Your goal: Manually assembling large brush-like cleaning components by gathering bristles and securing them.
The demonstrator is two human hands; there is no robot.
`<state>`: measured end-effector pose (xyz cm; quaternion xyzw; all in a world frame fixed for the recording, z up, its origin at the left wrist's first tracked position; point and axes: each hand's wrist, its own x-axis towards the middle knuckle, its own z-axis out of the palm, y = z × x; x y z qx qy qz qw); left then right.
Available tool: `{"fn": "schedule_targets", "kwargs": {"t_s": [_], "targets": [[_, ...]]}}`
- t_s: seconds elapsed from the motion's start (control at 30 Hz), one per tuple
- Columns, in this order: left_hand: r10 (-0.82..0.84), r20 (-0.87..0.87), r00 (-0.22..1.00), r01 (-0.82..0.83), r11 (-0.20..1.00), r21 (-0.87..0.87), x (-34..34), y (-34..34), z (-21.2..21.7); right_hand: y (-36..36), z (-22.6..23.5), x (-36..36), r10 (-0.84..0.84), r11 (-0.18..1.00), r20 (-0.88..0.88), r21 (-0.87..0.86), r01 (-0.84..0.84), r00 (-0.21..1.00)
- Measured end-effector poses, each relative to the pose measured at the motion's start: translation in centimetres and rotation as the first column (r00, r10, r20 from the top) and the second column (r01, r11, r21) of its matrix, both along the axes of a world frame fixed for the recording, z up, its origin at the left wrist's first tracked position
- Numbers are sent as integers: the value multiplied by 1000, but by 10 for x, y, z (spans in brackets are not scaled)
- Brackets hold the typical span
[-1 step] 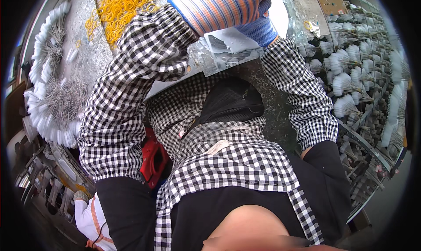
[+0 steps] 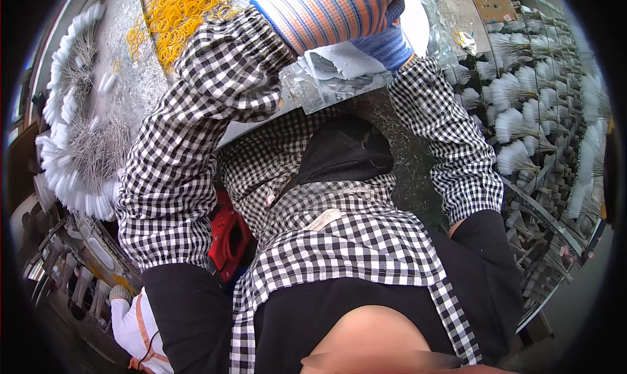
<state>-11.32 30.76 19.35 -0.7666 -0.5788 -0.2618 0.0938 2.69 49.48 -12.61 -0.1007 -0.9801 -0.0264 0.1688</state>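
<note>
My left hand (image 2: 326, 12), in a knitted glove striped orange, blue and white, reaches over the near edge of the work table at the top. Its fingers bend together toward my right hand; what they close on is hidden. Partly behind it is my right hand (image 2: 385, 46), in a blue striped glove, its fingers covered by the left. The two hands meet or overlap. Below them a white sheet-like piece (image 2: 346, 59) and crumpled clear plastic (image 2: 326, 90) lie at the table edge. A bright white surface (image 2: 415, 25) shows beside my right hand.
Yellow rubber bands (image 2: 186, 12) are heaped at the upper left. Bundles of thin wires with pale, translucent tips (image 2: 78, 158) line the left side. Similar fanned bundles (image 2: 516, 126) fill a rack at right. A red stool-like object (image 2: 228, 233) and another person's white sleeve (image 2: 127, 318) appear lower left.
</note>
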Motion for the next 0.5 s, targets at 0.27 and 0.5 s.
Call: {"fn": "schedule_targets", "kwargs": {"t_s": [0.27, 0.5], "targets": [[62, -82, 995, -64, 998, -24, 7, 3, 1, -37, 94, -19, -71, 915, 241, -370, 159, 968], [42, -84, 996, -47, 997, -56, 7, 7, 7, -68, 139, -22, -101, 870, 15, -484, 96, 995]]}}
